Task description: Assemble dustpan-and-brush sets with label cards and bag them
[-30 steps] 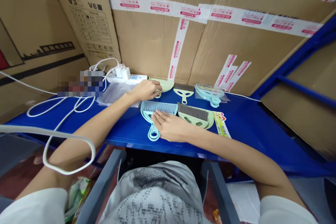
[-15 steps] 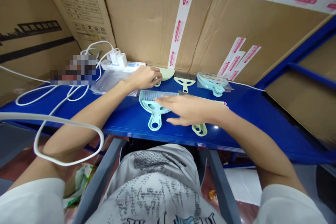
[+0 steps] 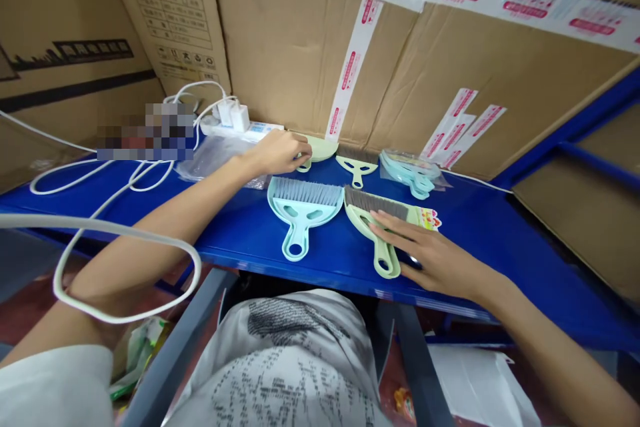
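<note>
My left hand (image 3: 280,152) is at the back of the blue table, its fingers curled at the handle end of a pale green dustpan (image 3: 323,148). My right hand (image 3: 427,255) has its fingers apart, fingertips over the handle side of a green dustpan with a grey-bristled brush (image 3: 373,221) lying in it; a colourful label shows at its right end. Left of that set lies a light blue dustpan and brush (image 3: 303,210), bristles facing away from me. A small green brush (image 3: 357,168) with dark bristles lies behind them.
A light blue set in clear plastic (image 3: 410,173) lies at the back right. Plastic bags (image 3: 215,160), a power strip (image 3: 265,129) with chargers and loose white cables (image 3: 107,197) occupy the left. Cardboard (image 3: 290,47) stands behind the table; one cable loops above my left forearm.
My right hand has moved from over the blue set to the right, onto the green set, uncovering both. My left hand stays by the green dustpan. The view has shifted slightly.
</note>
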`<state>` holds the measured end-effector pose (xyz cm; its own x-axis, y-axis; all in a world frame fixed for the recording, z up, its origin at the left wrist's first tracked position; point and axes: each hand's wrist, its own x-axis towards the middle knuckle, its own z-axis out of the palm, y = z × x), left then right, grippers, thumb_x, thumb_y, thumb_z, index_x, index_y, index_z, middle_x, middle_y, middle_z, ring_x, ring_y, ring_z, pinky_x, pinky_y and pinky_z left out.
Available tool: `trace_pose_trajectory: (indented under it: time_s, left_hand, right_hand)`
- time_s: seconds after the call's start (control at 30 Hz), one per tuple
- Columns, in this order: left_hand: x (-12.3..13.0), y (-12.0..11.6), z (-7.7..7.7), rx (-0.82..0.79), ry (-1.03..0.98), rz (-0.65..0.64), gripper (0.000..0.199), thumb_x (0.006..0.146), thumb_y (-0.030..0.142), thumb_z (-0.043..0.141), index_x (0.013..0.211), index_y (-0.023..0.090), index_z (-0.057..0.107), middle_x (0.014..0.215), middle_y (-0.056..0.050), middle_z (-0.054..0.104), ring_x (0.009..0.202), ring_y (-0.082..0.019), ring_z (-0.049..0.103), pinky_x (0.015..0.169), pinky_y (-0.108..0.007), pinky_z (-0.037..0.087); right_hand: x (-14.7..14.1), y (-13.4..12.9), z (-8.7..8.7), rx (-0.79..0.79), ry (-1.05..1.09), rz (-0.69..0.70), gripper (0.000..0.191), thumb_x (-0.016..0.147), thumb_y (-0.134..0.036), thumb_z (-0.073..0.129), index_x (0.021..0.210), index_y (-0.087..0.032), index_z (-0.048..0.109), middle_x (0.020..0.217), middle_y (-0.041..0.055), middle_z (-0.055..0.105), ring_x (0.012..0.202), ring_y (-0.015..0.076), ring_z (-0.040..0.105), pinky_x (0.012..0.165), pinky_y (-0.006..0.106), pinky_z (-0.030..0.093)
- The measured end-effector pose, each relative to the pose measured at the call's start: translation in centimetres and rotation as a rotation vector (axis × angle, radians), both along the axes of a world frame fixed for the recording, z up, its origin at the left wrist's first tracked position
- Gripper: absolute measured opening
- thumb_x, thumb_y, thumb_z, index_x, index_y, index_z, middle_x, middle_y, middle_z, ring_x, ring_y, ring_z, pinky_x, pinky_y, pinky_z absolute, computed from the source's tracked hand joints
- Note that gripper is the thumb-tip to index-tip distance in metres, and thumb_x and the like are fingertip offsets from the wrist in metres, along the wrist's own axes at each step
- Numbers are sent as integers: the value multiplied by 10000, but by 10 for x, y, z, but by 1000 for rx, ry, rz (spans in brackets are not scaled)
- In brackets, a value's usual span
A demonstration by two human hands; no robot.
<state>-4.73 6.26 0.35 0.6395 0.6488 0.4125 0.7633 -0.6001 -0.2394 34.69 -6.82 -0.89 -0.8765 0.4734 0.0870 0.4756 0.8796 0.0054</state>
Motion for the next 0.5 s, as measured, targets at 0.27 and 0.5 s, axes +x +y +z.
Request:
trace_pose_trajectory:
  time_s: [0.27,0.5]
  left_hand:
    - [2,-2,2,-24,-5,-15,344,1014,264,464,969,190,797,952,-93,782,827,-245,727,681,-343,445]
    - [3,-3,0,-5,-4,-26,323,1015,250,471,915,193,772,926,-89,778,818,-240,728,646,-330,423]
  right_hand:
    - [-13,9,-6,146,39,25,855,882,11,569,1691,-174,362,1754,184,309,1618,314,336,1265,520,436]
    - [-20,15,3,125,-38,57,740,851,35,567,1549,-209,595,1675,157,467,1552,331,456,1196,529,518]
